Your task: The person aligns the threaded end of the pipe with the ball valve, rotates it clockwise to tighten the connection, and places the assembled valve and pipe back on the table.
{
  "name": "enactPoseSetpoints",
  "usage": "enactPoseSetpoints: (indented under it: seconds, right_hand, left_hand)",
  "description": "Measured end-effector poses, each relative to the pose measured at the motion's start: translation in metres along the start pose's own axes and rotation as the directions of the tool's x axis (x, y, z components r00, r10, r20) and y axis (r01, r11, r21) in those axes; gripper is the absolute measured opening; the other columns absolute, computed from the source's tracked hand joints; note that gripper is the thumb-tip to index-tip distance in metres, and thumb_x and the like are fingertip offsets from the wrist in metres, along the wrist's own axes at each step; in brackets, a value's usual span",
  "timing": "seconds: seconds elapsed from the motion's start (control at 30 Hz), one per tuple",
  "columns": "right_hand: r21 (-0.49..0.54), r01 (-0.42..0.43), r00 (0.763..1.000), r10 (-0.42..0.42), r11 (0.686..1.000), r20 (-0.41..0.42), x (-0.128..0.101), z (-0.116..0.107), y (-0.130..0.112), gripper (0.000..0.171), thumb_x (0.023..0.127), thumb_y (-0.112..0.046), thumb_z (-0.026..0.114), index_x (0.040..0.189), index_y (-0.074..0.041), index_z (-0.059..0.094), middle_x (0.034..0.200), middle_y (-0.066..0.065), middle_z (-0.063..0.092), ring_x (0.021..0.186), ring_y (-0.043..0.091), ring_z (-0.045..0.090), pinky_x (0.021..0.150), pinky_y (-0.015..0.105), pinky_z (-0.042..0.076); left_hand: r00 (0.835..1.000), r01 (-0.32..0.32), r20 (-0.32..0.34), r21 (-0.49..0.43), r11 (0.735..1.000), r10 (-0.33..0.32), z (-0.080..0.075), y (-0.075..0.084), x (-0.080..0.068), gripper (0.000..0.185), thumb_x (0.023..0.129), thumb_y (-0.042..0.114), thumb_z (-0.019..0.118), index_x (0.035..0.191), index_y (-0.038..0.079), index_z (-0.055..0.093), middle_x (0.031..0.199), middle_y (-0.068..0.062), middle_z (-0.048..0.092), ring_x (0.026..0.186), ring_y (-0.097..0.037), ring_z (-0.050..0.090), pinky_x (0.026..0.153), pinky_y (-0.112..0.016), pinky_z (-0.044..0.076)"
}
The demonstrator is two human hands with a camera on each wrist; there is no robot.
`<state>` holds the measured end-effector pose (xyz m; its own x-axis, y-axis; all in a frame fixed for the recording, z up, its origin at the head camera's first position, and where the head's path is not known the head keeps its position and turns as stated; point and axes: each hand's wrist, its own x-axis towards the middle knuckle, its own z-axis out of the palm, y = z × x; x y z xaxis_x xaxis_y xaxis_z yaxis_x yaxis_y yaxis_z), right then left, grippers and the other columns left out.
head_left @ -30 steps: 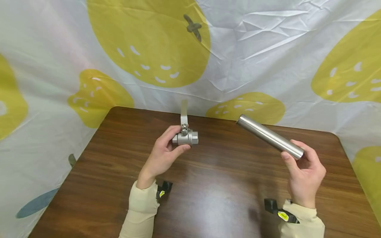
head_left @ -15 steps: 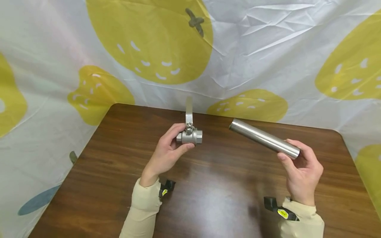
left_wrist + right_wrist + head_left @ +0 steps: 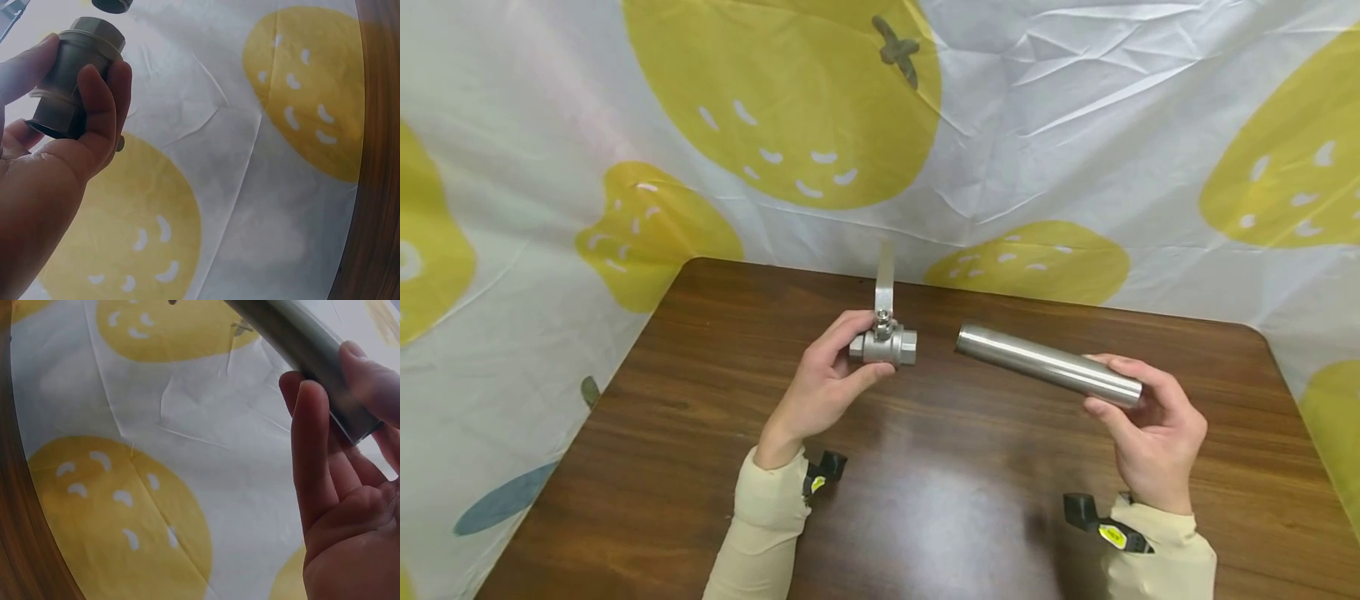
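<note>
My left hand grips a steel ball valve by its body, thumb in front and fingers behind. The valve's lever handle points up and away, and its right hexagonal port faces the pipe. A smooth steel pipe is pinched near its right end by my right hand. It slopes slightly, with the left end higher and a short gap from the valve. In the left wrist view the valve shows between thumb and fingers, the pipe's end just beyond. The right wrist view shows the pipe between thumb and fingertips.
Both hands are above a brown wood-grain table with rounded back corners. A white cloth printed with yellow fruit hangs behind and beside it. Each wrist wears a black camera mount over a beige sleeve.
The right hand has brought the pipe leftward and turned it closer to level, its left end dropping toward the valve's height. The left hand with the valve has shifted slightly right in view.
</note>
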<state>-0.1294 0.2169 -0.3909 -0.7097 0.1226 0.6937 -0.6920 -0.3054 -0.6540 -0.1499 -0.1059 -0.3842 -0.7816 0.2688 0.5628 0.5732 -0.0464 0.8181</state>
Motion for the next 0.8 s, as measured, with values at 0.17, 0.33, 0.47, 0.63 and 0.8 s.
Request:
enactPoseSetpoints:
  seconds: [0.17, 0.33, 0.47, 0.63, 0.8]
  right_hand:
    - [0.057, -0.010, 0.999, 0.007, 0.998, 0.053, 0.000, 0.003, 0.000, 0.044, 0.066, 0.028, 0.070, 0.105, 0.027, 0.051, 0.108, 0.027, 0.068, 0.100, 0.031, 0.067, 0.064, 0.023, 0.059]
    - [0.058, -0.008, 0.997, 0.003, 0.998, 0.076, -0.001, 0.005, 0.003, 0.042, 0.065, 0.029, 0.070, 0.103, 0.027, 0.052, 0.107, 0.027, 0.068, 0.101, 0.032, 0.067, 0.067, 0.022, 0.058]
    - [0.070, -0.007, 0.996, 0.001, 0.998, 0.093, -0.001, 0.007, 0.005, 0.042, 0.064, 0.029, 0.071, 0.102, 0.027, 0.052, 0.107, 0.028, 0.068, 0.101, 0.033, 0.067, 0.068, 0.023, 0.058]
    - [0.067, -0.006, 0.993, -0.002, 0.998, 0.115, -0.002, 0.011, 0.007, 0.042, 0.063, 0.029, 0.071, 0.101, 0.027, 0.053, 0.107, 0.028, 0.068, 0.103, 0.033, 0.067, 0.074, 0.024, 0.058]
    - [0.053, 0.000, 0.991, -0.007, 0.999, 0.130, -0.002, 0.015, 0.008, 0.041, 0.064, 0.027, 0.073, 0.100, 0.026, 0.053, 0.107, 0.027, 0.068, 0.104, 0.033, 0.066, 0.078, 0.025, 0.058]
  left_hand:
    - [1.000, -0.002, 0.026, -0.008, 1.000, 0.003, 0.000, 0.000, 0.001, 0.048, 0.081, -0.013, 0.068, 0.125, -0.011, 0.050, 0.120, -0.024, 0.052, 0.105, -0.014, 0.054, 0.090, -0.021, 0.052]
    - [0.999, 0.008, 0.052, -0.009, 1.000, -0.008, -0.001, 0.000, 0.001, 0.046, 0.082, -0.010, 0.068, 0.125, -0.011, 0.050, 0.118, -0.024, 0.052, 0.102, -0.013, 0.054, 0.087, -0.021, 0.052]
    - [0.998, 0.012, 0.058, -0.009, 1.000, -0.012, -0.002, -0.001, 0.000, 0.047, 0.082, -0.011, 0.068, 0.125, -0.011, 0.050, 0.120, -0.025, 0.052, 0.103, -0.013, 0.054, 0.088, -0.021, 0.052]
    - [0.999, 0.011, 0.047, -0.023, 1.000, -0.010, -0.003, -0.002, -0.001, 0.048, 0.081, -0.013, 0.067, 0.126, -0.012, 0.049, 0.122, -0.026, 0.052, 0.105, -0.012, 0.054, 0.089, -0.021, 0.052]
    - [0.999, 0.004, 0.052, -0.046, 0.999, -0.002, -0.002, -0.003, -0.001, 0.046, 0.083, -0.010, 0.067, 0.125, -0.012, 0.049, 0.122, -0.027, 0.052, 0.105, -0.013, 0.055, 0.088, -0.021, 0.052]
